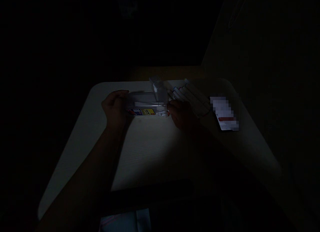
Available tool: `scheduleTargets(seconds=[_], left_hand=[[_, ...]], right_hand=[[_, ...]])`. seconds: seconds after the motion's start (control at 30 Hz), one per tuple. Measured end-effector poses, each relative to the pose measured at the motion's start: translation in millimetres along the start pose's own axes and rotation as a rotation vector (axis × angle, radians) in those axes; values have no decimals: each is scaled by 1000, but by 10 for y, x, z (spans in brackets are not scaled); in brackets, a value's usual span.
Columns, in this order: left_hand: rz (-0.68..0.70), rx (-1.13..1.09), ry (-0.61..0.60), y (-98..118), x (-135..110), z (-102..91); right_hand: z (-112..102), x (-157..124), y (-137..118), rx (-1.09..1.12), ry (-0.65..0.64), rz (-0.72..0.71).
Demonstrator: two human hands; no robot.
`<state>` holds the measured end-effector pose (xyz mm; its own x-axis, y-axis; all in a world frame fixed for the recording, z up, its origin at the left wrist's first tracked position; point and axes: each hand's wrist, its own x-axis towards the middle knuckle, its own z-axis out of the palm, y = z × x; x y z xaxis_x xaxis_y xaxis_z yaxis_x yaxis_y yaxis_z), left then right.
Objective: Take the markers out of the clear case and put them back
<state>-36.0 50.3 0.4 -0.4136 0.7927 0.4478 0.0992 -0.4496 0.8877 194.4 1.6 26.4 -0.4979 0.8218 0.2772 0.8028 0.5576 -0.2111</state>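
Observation:
In dim light, my left hand [114,106] is closed around the left end of a clear plastic case [146,98]. The case lies on its side over the table, with a yellow and blue label on its near side and its clear flap standing up at the right end. At that open end my right hand [180,113] has its fingers closed on a white marker [162,113] with a reddish tip, partly inside the case. Just behind the right hand, several white markers [193,95] with coloured ends lie side by side.
A pale table [145,142] with rounded corners spans the view. On its right side a phone [224,113] lies with a lit, blurred screen. At the bottom edge there is a pale blue item [125,221] that I cannot make out. Beyond the table it is almost black.

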Motion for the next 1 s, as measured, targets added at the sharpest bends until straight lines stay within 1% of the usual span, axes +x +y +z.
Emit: scheduleTargets(seconds=[0.13,0.23,0.37,0.53,0.6,0.73,0.9,1.0], left_hand=[[-9,27,10,14,-9,2],[-22,8,13,11,-9,0],[-4,8,-6,32,-12,5],[-29,-33,3,40,-12,17],[-25,-27,10,24,-6,14],[-11,-9,0,10,-2,5],[-12,15,-11,26,-7,-4],[-21,16,-19,42,-12,-2]], right_hand=[[-11,-32,13,-6,-10,3],[-13,-53,13,-10,31,9],[-10,-53,3,-78,26,37],[-35,-60,24,-109,47,32],[-65,-76,38,-102,27,50],[-115,-106,57,-57,-54,86],[-103,-108,22,-32,-42,19],[-80,-91,-12,-45,-36,24]])
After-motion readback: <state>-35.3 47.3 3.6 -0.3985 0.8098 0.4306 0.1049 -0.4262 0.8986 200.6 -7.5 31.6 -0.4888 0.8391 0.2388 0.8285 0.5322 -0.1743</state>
